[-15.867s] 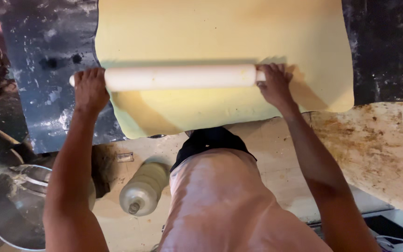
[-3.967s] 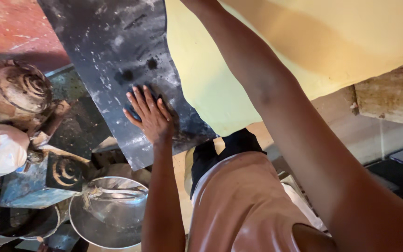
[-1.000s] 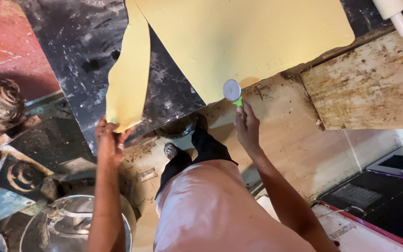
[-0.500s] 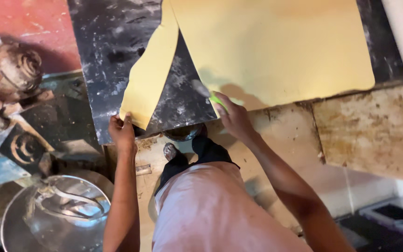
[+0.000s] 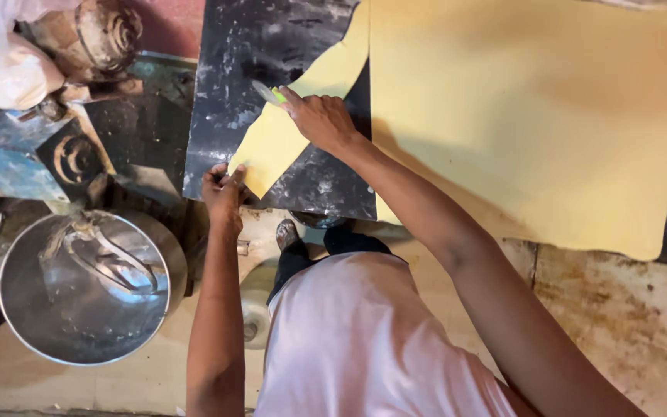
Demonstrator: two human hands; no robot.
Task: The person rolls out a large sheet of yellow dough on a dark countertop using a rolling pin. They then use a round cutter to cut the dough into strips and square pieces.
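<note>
Dark worktop (image 5: 287, 46): hands on dough strip (image 5: 303, 123)

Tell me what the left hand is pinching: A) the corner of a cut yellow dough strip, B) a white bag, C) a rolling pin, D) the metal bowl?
A: the left hand pinches the near corner of the dough strip, while the right hand runs a cutter along it.

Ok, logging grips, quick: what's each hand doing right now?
Left hand: pinching the cut dough strip at its corner.
Right hand: closed on the wheel cutter.
</note>
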